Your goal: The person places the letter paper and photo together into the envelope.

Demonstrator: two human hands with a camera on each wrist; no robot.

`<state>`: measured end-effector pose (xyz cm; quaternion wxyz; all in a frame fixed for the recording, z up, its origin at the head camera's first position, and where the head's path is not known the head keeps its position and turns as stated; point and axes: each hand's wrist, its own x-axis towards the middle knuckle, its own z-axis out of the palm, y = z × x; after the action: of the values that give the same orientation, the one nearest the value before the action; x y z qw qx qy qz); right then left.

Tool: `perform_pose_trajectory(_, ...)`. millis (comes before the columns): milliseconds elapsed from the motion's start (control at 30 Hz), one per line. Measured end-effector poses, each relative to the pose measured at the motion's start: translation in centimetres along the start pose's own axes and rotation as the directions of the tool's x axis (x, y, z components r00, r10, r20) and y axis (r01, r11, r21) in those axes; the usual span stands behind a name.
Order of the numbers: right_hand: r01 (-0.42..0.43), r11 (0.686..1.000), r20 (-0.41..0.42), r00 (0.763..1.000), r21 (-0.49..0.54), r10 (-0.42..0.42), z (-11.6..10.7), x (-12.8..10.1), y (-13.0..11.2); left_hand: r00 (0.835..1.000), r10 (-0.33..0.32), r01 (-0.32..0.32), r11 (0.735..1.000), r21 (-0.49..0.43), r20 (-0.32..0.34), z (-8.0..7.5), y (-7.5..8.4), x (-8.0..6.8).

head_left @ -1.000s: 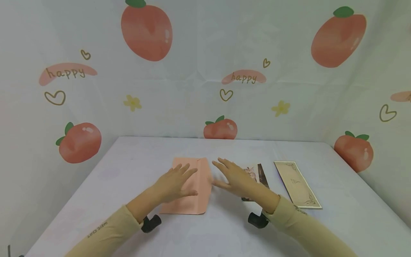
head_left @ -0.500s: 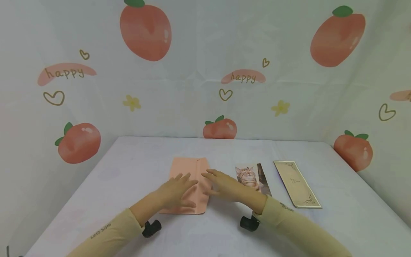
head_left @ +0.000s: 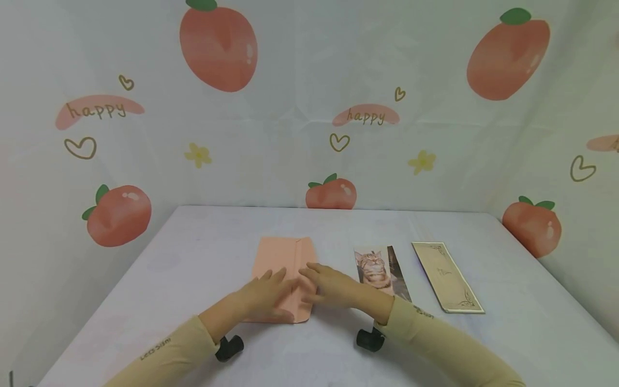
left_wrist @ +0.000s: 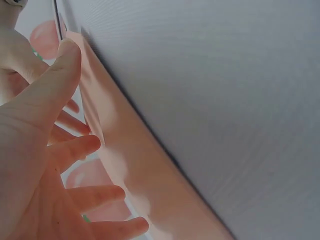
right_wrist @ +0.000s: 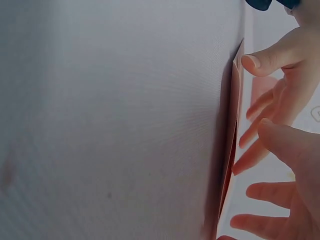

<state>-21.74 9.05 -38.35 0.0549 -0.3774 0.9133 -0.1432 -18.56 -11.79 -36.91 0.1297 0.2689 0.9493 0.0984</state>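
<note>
A peach-coloured paper envelope lies flat near the middle of the table, with a fold line running down its right part. My left hand is over its lower half, fingers spread. Over the right edge and flap is my right hand, its fingers loosely extended towards the left hand. In the left wrist view, the left fingertips come very close to the envelope; whether they touch is hard to tell. The right wrist view shows the envelope edge-on, standing slightly off the table at its rim.
Right of the envelope lies a cat picture card, partly covered by the right forearm. Farther right is a long beige card with ornamented corners. Behind the white table hangs a fruit-printed curtain.
My right hand has moved left and down, from beside the envelope to over its right part, uncovering more of the cat card. My left hand has shifted slightly down.
</note>
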Motion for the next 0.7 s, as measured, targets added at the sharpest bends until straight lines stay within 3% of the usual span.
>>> perform_pose_trajectory(200,0.015,0.999,0.029,0.999,-0.032,-0.014,0.22,0.17,0.06,1.000,-0.019,0.020,0.999,-0.030,0.021,0.26,-0.10,0.13)
perform_pose_trajectory(700,-0.060,0.995,0.131,0.989,-0.074,0.070,0.31,0.21,-0.45,0.999,-0.052,0.053,0.998,-0.030,0.010,0.66,-0.20,0.35)
